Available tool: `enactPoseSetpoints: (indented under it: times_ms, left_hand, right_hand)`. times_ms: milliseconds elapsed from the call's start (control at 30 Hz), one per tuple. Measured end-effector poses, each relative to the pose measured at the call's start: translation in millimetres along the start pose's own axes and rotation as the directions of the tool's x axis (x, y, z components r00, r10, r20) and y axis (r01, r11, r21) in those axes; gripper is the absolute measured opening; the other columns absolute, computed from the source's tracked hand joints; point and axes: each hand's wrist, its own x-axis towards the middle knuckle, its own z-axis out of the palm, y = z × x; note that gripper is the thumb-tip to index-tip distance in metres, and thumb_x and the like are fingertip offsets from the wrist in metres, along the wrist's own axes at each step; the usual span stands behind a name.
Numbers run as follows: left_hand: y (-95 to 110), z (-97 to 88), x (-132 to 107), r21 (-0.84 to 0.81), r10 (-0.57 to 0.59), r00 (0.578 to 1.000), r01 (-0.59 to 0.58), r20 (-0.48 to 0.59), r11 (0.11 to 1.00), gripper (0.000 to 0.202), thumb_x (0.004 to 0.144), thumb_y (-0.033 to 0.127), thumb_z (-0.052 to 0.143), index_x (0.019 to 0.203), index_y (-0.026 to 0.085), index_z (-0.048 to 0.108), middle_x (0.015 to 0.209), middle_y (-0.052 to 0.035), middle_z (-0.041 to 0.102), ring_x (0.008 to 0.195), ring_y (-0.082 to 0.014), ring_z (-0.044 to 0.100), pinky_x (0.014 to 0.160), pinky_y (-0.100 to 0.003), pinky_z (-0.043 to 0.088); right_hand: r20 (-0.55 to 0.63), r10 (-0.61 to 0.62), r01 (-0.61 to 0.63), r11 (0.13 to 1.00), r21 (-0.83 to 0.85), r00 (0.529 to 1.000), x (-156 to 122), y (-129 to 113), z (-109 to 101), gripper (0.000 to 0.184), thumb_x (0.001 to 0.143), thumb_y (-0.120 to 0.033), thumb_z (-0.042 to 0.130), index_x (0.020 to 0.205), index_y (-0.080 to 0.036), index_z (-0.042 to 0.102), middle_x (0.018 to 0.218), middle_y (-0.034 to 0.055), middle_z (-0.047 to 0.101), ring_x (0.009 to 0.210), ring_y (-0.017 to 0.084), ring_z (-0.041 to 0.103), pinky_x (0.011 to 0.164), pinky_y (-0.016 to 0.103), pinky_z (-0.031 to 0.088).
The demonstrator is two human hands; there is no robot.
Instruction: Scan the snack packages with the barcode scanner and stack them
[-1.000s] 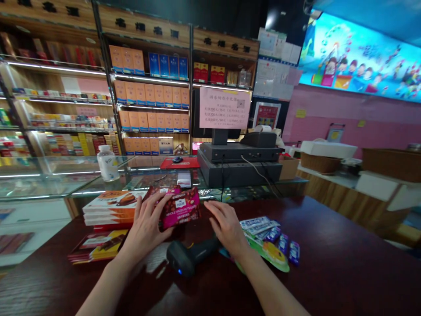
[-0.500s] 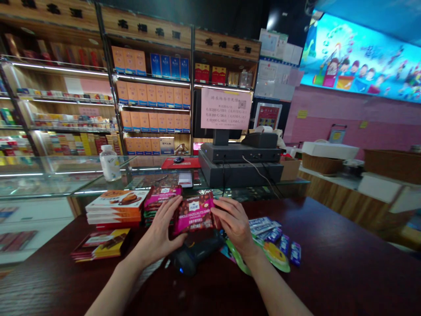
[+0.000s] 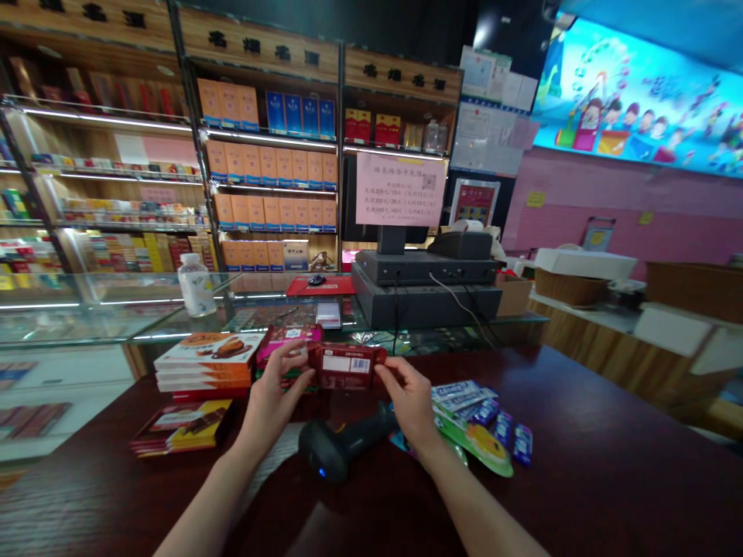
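Between my two hands is a dark red chocolate bar [image 3: 345,367], its back with a white label and barcode facing me. My left hand [image 3: 283,379] pinches the bar's left end. My right hand [image 3: 407,391] grips the right end between thumb and fingers. Below the bar, a black barcode scanner [image 3: 328,452] with a blue light lies on the dark table [image 3: 371,514]. Just behind my left hand sits a stack of pink-labelled chocolate bars [image 3: 290,335], partly hidden by it.
White-and-orange boxes [image 3: 209,352] and a pile of flat chocolate packs [image 3: 183,427] stand on the left. To the right lie blue-and-white packets [image 3: 461,394], small blue packs [image 3: 522,445] and a green package [image 3: 487,449]. A white bottle [image 3: 197,286] and a cash register [image 3: 426,298] are behind.
The chocolate bar has been turned from its pink front to its barcoded back and raised slightly. Both hands have shifted their hold to its ends, uncovering more of the scanner.
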Motion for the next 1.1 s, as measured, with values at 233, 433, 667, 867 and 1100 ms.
enactPoseSetpoints:
  times_ms: [233, 433, 667, 867, 1100]
  left_hand:
    - [14.4, -5.4, -2.8, 0.393, 0.306, 0.934, -0.355, 0.183, 0.848, 0.089, 0.079, 0.037, 0.075, 0.153, 0.036, 0.026, 0.133, -0.0080, 0.058, 0.119, -0.0298, 0.055, 0.104, -0.052, 0.044]
    - [16.8, -11.3, -0.9, 0.577, 0.319, 0.920, -0.392, 0.229, 0.716, 0.096, 0.083, 0.038, 0.070, 0.159, 0.034, 0.011, 0.121, -0.0070, 0.056, 0.114, -0.0298, 0.051, 0.108, -0.055, 0.037]
    - [20.4, -14.5, -0.7, 0.597, 0.310, 0.908, -0.419, 0.283, 0.684, 0.093, 0.082, 0.032, 0.064, 0.159, 0.032, 0.011, 0.123, -0.0071, 0.056, 0.112, -0.0295, 0.050, 0.106, -0.052, 0.040]
    - [18.5, -14.9, -1.0, 0.671, 0.296, 0.921, -0.388, 0.254, 0.632, 0.093, 0.080, 0.039, 0.067, 0.158, 0.033, 0.019, 0.113, -0.0053, 0.057, 0.108, -0.0280, 0.054, 0.113, -0.056, 0.033]
    - [15.7, -14.6, -1.1, 0.659, 0.380, 0.895, -0.433, 0.233, 0.615, 0.087, 0.080, 0.032, 0.067, 0.156, 0.028, 0.025, 0.150, -0.0136, 0.042, 0.139, -0.0342, 0.040, 0.120, -0.060, 0.021]
  right_hand:
    - [0.088, 0.211, -0.228, 0.934, 0.277, 0.973, 4.7, -5.3, 5.9, 0.028, 0.084, -0.045, 0.067, 0.087, -0.018, 0.071, 0.072, 0.0030, 0.072, 0.067, 0.020, 0.066, 0.061, 0.029, 0.052]
    - [0.131, 0.206, -0.235, 0.933, 0.273, 0.970, 3.0, -12.3, 8.9, 0.026, 0.083, -0.044, 0.068, 0.086, -0.018, 0.072, 0.079, 0.0040, 0.074, 0.070, 0.021, 0.067, 0.065, 0.030, 0.052]
    - [0.146, 0.148, -0.171, 0.972, 0.160, 0.978, 2.5, -11.8, 7.7, 0.025, 0.087, -0.042, 0.064, 0.087, -0.019, 0.073, 0.083, 0.0035, 0.074, 0.075, 0.020, 0.066, 0.070, 0.029, 0.052]
    - [0.191, 0.077, -0.113, 0.977, 0.183, 0.979, 1.1, -14.1, 9.8, 0.022, 0.089, -0.039, 0.062, 0.090, -0.021, 0.074, 0.087, 0.0021, 0.075, 0.080, 0.020, 0.068, 0.074, 0.028, 0.053]
    - [0.196, 0.075, -0.116, 0.970, 0.212, 0.978, 1.6, -8.8, 12.1, 0.022, 0.090, -0.039, 0.062, 0.094, -0.022, 0.075, 0.090, 0.0029, 0.076, 0.083, 0.022, 0.069, 0.077, 0.031, 0.055]
